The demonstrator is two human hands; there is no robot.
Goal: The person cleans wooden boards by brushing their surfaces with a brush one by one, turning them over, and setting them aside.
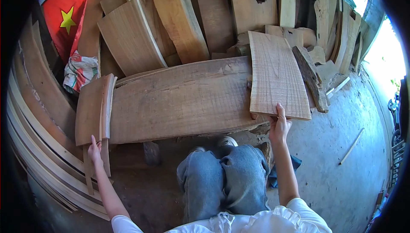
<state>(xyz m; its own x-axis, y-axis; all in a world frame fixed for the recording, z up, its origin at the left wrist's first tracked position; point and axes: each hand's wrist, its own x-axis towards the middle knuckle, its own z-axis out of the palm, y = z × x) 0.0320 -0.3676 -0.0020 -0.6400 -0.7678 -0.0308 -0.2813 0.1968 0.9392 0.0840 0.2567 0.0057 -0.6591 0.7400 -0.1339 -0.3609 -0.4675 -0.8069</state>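
A thick wooden slab [179,100] lies lengthwise like a bench in front of my knees. On its right end rests a lighter wooden board [277,75] with visible grain. My right hand [279,127] is closed on that board's near edge, thumb on top and fingers underneath. At the slab's left end stand a few shorter brown boards [90,111], one against another. My left hand [95,151] grips their near lower edge with the thumb up; its other fingers are partly hidden.
Tall planks [213,15] lean along the back. Long curved-looking strips [47,147] lie at the left, near a red flag [64,15] and a crumpled sack [80,71]. A rough bark-edged piece [311,79] sits right of the board. A thin stick [351,146] lies on the concrete floor [329,181].
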